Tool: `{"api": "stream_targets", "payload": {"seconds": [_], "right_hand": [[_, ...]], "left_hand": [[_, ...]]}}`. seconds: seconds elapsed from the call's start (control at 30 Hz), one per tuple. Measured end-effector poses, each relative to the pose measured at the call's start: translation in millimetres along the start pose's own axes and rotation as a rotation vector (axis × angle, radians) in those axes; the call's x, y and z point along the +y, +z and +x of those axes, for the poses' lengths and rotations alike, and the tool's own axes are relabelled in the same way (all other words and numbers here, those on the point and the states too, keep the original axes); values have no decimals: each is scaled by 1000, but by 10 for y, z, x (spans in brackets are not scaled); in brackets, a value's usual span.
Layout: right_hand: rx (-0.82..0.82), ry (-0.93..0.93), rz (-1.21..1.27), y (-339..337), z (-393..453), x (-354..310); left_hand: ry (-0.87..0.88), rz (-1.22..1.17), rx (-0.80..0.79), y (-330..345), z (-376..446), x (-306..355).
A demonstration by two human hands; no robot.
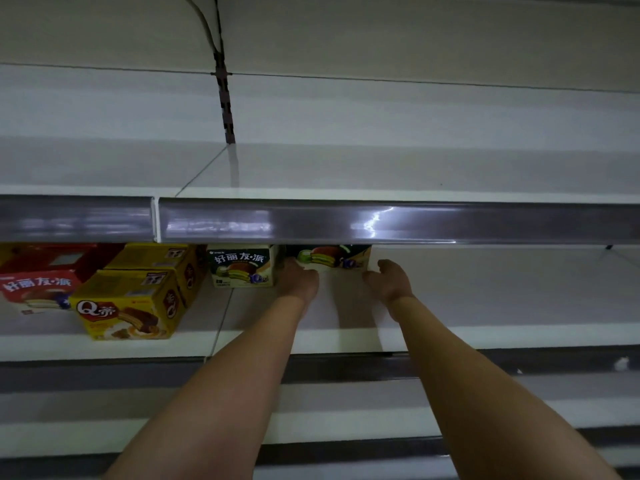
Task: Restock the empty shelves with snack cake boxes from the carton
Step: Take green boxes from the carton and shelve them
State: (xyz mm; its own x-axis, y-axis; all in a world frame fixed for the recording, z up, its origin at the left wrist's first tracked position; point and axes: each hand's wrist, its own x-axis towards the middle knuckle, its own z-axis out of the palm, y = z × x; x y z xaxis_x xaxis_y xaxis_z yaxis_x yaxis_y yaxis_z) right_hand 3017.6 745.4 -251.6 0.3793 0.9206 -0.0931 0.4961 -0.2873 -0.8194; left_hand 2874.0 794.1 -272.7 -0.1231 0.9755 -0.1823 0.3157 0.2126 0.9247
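While hands [299,277] grip box [329,257], neighbour [240,266] reads "好丽友·派".

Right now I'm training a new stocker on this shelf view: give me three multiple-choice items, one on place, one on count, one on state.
1. Where is the box in the hands?
A. top shelf
B. far back of the middle shelf
C. floor

2. How many yellow boxes stand at left?
A. two
B. four
C. none

3. State of the upper shelf?
A. full
B. half stocked
C. bare

Key: B, the held box sits deep under the price rail, left hand and right hand at its sides. A, yellow boxes stand one behind the other. C, upper shelf shows only white board.
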Motion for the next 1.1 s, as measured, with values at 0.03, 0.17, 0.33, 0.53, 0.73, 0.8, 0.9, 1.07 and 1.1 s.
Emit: {"api": "stream_targets", "payload": {"seconds": [0.03,0.17,0.33,0.53,0.73,0.8,0.9,1.07,1.1], "right_hand": [[-21,-16,-49,-31,-22,-14],[-115,-116,-225,-53,-114,-55],[-263,-226,-282,-26,-344,-50],[-443,-428,-256,-78,-799,11],[-606,-603,-235,36,-1442,107],[-676,-626,-250,114,-1689,181],[-770,-640,-261,280,-2042,325],[-980,-648,-315,585,-2707,541],[-1020,-653,-334,659,-2876,577]], "left_hand": [[30,48,2,-44,-101,33],[91,192,77,-187,-333,17],[49,250,232,-376,-795,-111],[32,292,455,-547,-1589,-320],[-135,280,607,-725,-2504,-800],[-215,242,645,-792,-2837,-1020],[-338,209,723,-907,-3304,-1332],[-496,123,885,-1135,-4122,-1837],[-527,99,920,-1188,-4320,-1939]]}}
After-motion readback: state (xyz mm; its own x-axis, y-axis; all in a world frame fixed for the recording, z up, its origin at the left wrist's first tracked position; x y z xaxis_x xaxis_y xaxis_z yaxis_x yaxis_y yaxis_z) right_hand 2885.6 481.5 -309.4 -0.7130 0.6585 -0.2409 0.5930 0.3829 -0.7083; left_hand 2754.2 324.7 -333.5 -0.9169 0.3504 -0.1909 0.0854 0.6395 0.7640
